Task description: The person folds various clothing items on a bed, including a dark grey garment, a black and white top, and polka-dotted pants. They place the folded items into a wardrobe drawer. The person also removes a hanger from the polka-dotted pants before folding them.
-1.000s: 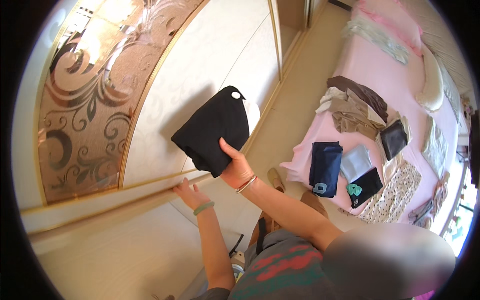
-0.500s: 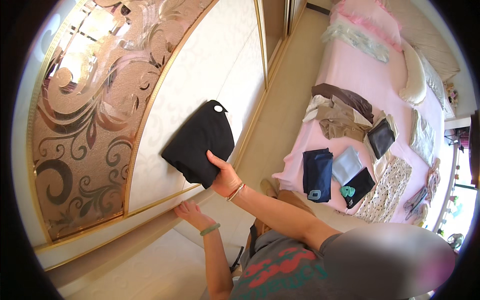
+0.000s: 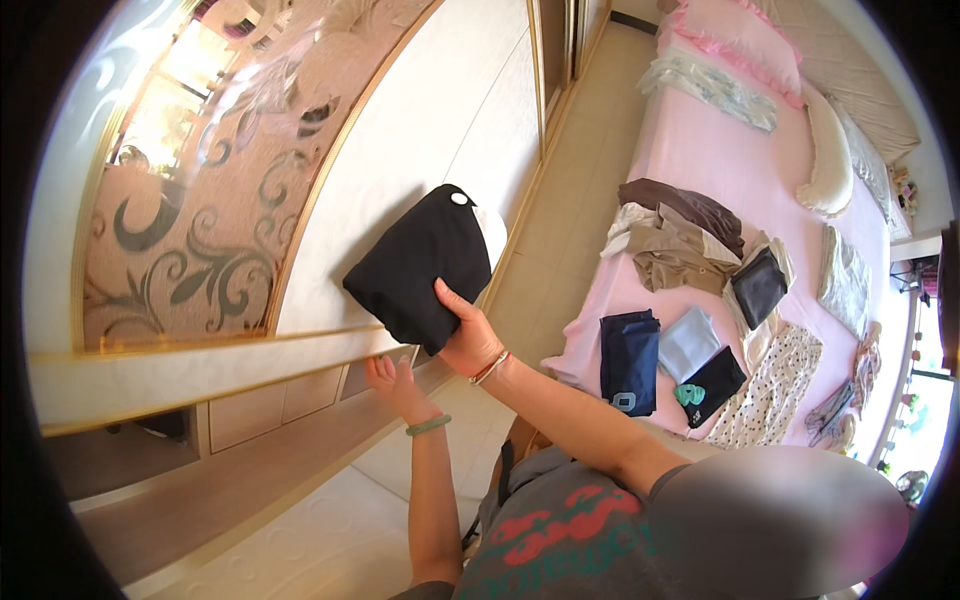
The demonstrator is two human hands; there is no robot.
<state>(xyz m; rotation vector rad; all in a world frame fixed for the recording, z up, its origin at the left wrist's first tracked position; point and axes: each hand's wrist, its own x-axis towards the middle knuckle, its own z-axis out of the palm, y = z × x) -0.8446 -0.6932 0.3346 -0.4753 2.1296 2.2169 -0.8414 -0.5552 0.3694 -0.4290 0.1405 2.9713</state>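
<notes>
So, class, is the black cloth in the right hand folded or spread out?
Folded. The black cloth makes a compact bundle gripped by the right hand, with no long part hanging loose.

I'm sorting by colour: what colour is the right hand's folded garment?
The folded garment is black; head view.

The wardrobe door (image 3: 430, 110) spans the upper left, with a recess (image 3: 110, 465) beneath it at lower left. The bed (image 3: 715, 150) runs along the right, a strip of floor (image 3: 545, 230) between. At centre, before the door, the fingers of the right hand (image 3: 472, 345) hold a folded garment (image 3: 415, 265); the left hand (image 3: 397, 388) is below, by the door's bottom rail (image 3: 220, 365). On the bed, a pillow (image 3: 735, 42) lies uppermost, a clothes heap (image 3: 680, 250) midway, three folded garments (image 3: 628, 360) below it.
</notes>
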